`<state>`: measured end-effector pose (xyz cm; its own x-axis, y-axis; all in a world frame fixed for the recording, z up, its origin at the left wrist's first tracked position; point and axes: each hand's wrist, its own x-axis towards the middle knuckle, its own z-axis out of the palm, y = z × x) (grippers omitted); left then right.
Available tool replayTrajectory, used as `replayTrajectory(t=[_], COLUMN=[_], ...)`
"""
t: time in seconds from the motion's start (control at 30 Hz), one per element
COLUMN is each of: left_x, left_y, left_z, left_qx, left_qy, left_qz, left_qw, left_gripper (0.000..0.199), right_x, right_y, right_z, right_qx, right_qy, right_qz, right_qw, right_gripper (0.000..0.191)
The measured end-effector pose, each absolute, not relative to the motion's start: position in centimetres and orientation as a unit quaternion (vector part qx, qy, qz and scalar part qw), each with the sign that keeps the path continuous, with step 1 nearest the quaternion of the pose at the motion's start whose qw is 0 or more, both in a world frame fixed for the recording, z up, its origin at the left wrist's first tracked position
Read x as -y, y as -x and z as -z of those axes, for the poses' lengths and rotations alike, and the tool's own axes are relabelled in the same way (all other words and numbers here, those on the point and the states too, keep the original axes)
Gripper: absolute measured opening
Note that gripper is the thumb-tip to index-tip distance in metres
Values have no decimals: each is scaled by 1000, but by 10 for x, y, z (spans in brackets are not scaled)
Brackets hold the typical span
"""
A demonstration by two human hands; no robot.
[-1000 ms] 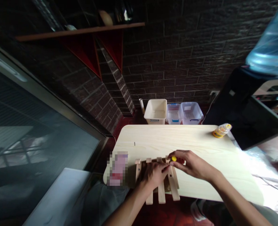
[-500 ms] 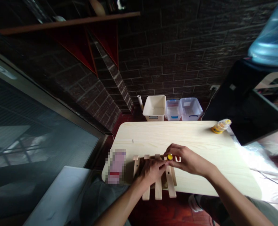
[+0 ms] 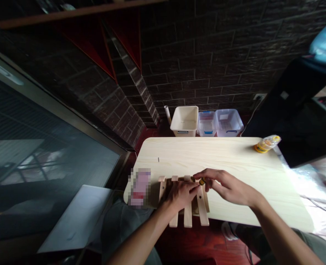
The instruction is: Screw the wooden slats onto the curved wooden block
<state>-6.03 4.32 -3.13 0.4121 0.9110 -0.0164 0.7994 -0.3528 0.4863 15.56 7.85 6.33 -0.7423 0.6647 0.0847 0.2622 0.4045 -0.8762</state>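
A slatted wooden piece [image 3: 188, 217], pale strips with dark holes over a brown base, lies at the table's near edge, its strips jutting past it. Across the middle strips lies my left hand [image 3: 182, 195], fingers closed on the wood, with thumb and index reaching to the rightmost strip. My right hand [image 3: 226, 186] is closed around a short screwdriver [image 3: 202, 181] with a yellow-and-black handle, tilted above that strip's upper part. The screwdriver's tip is hidden by my left fingers, which are right beside it.
A small dark screw-like piece [image 3: 158, 159] lies on the pale table [image 3: 207, 149]. A blurred-out pink object [image 3: 141, 187] is at the left edge, and a yellow-based clear bottle [image 3: 267, 144] at the far right. A cream bin [image 3: 184, 119] and clear boxes [image 3: 229, 123] stand behind.
The screwdriver's handle has tipped over from showing its round yellow end to showing its side. My right fingers have shifted and spread around it; my left hand keeps its place on the wood.
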Motion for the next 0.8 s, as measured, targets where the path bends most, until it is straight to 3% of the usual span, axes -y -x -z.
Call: replayTrajectory(t=[0.27,0.8], left_x=[-44,-44], left_y=[59,60], left_z=[30,35], left_qx=[-530,-531], left_qy=[-805,-808], left_qz=[-143,-144], left_qw=[224,210], left_gripper=[24,23], right_x=[-84,-81], right_y=[-157,-152], right_z=[-61,-54], right_qx=[768,757], right_qy=[276,271], right_qz=[-534,-537], right_qw=[219,256], right_gripper=[34,31])
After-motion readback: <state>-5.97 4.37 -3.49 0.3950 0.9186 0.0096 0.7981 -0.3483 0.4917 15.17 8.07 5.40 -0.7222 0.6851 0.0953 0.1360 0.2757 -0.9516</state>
